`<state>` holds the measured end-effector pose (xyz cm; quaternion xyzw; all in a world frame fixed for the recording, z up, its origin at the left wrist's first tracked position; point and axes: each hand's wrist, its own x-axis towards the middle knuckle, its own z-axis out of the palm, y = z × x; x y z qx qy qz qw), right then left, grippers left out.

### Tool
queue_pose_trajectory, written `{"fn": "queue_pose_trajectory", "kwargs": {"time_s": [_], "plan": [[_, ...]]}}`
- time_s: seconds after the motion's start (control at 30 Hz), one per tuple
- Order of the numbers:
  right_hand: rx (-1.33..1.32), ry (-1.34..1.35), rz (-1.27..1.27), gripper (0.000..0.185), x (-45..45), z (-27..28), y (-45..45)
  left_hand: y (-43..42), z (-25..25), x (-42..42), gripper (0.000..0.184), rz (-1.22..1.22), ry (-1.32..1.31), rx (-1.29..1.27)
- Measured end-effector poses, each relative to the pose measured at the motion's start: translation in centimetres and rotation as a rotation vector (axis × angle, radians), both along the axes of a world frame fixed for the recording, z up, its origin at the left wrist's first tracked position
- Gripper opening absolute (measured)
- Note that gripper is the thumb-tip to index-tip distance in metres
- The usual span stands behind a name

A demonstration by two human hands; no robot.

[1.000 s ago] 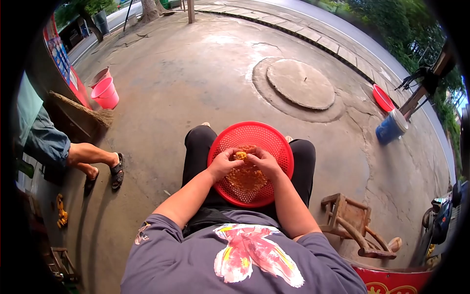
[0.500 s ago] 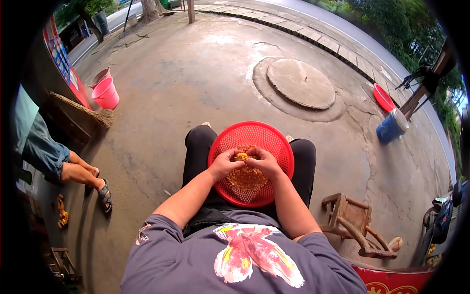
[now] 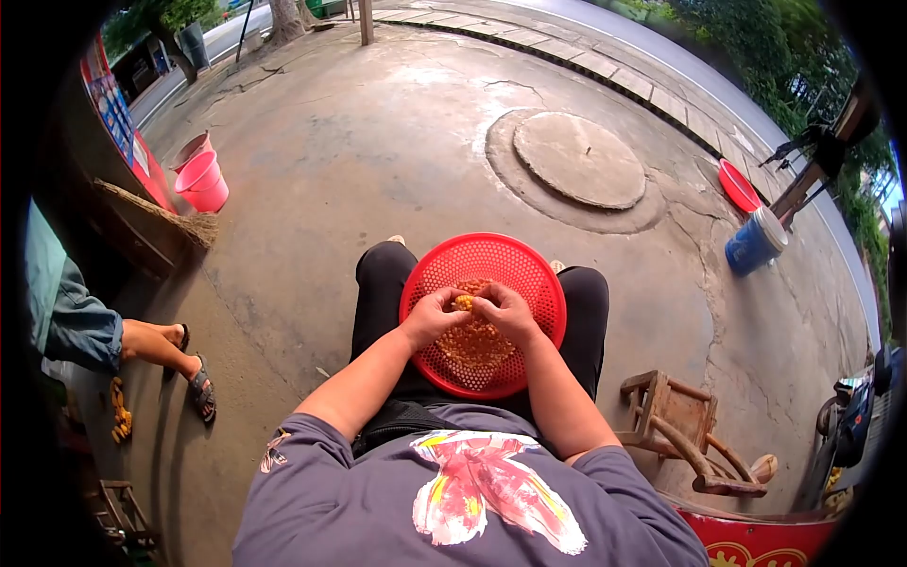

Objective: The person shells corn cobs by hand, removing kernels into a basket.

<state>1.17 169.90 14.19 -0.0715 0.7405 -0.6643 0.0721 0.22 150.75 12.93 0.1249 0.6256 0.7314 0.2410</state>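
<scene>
A red perforated plastic basket (image 3: pixel 436 257) rests on my lap between my knees. Loose corn kernels (image 3: pixel 475 348) cover part of its bottom. Above them a short yellow corn cob (image 3: pixel 463 303) is pinched between my two hands. My left hand (image 3: pixel 432 317) has its fingers closed on the cob from the left. From the right, my right hand (image 3: pixel 508 314) grips the same cob with thumb and fingers. The cob is mostly hidden by the fingers.
A wooden chair (image 3: pixel 675 416) stands to my right. At left are another person's sandalled feet (image 3: pixel 201 389), corn cobs (image 3: pixel 120 411) on the ground, a broom (image 3: pixel 161 210) and a pink bucket (image 3: pixel 202 182). A blue bucket (image 3: pixel 756 243) and red basin (image 3: pixel 739 186) are at far right.
My hands stay at the cob with only slight finger movement. The other person's legs at left have shifted slightly down in the view.
</scene>
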Motion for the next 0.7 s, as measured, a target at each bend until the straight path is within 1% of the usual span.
{"fn": "queue_pose_trajectory", "kwargs": {"time_s": [0.03, 0.07, 0.13, 0.17, 0.37, 0.57, 0.63, 0.7], "plan": [[0.055, 0.01, 0.009, 0.013, 0.1, 0.3, -0.1, 0.0, 0.0, 0.0, 0.038, 0.0, 0.001, 0.001], [0.056, 0.01, 0.01, 0.013, 0.1, 0.1, 0.0, 0.0, -0.1, 0.0, 0.038, -0.001, 0.011, -0.011], [-0.08, -0.041, 0.055, 0.015, -0.2, -0.6, 0.1, -0.1, -0.2, 0.0, 0.038, 0.0, 0.02, -0.024], [-0.08, -0.041, 0.056, 0.015, -0.3, -1.0, 0.2, -0.1, -0.3, 0.0, 0.038, -0.007, 0.025, -0.029], [-0.045, -0.076, 0.05, 0.016, -0.2, -0.5, 0.2, 0.0, -0.7, 0.0, 0.038, -0.018, 0.034, -0.011], [0.073, -0.006, 0.024, 0.02, -0.5, -1.8, 0.3, 0.1, -1.2, -0.2, 0.04, -0.024, 0.091, -0.052], [0.1, 0.032, 0.021, 0.021, -0.5, -1.6, 0.2, 0.2, -1.3, -0.2, 0.04, -0.025, 0.107, -0.06], [0.105, 0.016, 0.014, 0.022, -0.2, -1.0, 0.0, 0.2, -1.3, -0.2, 0.039, -0.024, 0.144, -0.09]]}}
